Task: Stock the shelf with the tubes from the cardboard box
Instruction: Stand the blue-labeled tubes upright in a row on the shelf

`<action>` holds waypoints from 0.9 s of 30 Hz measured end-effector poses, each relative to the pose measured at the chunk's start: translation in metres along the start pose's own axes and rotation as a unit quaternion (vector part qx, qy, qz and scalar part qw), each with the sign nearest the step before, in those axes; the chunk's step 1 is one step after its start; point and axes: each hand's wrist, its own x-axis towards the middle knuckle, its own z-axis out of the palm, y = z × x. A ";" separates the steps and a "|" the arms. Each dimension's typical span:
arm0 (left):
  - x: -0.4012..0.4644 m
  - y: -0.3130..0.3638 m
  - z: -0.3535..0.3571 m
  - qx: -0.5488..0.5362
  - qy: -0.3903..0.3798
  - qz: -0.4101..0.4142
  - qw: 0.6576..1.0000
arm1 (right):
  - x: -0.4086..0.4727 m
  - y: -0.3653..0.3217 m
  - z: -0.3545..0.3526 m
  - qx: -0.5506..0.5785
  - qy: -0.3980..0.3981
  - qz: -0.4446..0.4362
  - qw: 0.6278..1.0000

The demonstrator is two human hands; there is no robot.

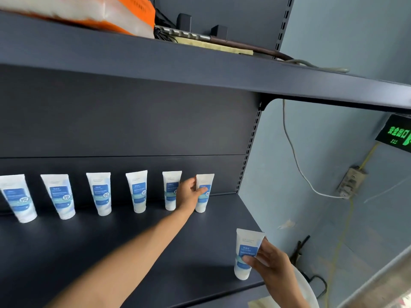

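Several white tubes with blue labels stand cap-down in a row along the back of the dark shelf [155, 252]. My left hand [189, 194] reaches to the far right of that row and grips the last tube [205, 181], thumb across its label. The neighbouring tube [171, 187] stands just left of the hand, partly hidden by it. My right hand [269, 263] holds another tube [245, 245] upright above the shelf's front right corner. The cardboard box is not in view.
An upper shelf [200, 70] overhangs, carrying an orange-and-white package [100, 12] and a bar with cables. To the right are a blue wall, a hanging white cable [295, 161], a wall socket [351, 181] and a green exit sign [398, 134]. A white object [307, 290] sits below my right wrist.
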 end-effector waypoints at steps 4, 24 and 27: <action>0.000 -0.004 0.000 0.008 -0.007 0.008 1.000 | 0.002 0.001 0.003 0.009 -0.009 0.008 1.000; -0.026 -0.016 0.006 -0.050 0.044 -0.079 0.995 | 0.020 -0.013 0.010 0.069 -0.029 -0.017 0.997; -0.069 -0.017 -0.002 -0.077 0.085 -0.097 0.989 | 0.032 -0.023 0.012 0.092 -0.027 -0.043 0.994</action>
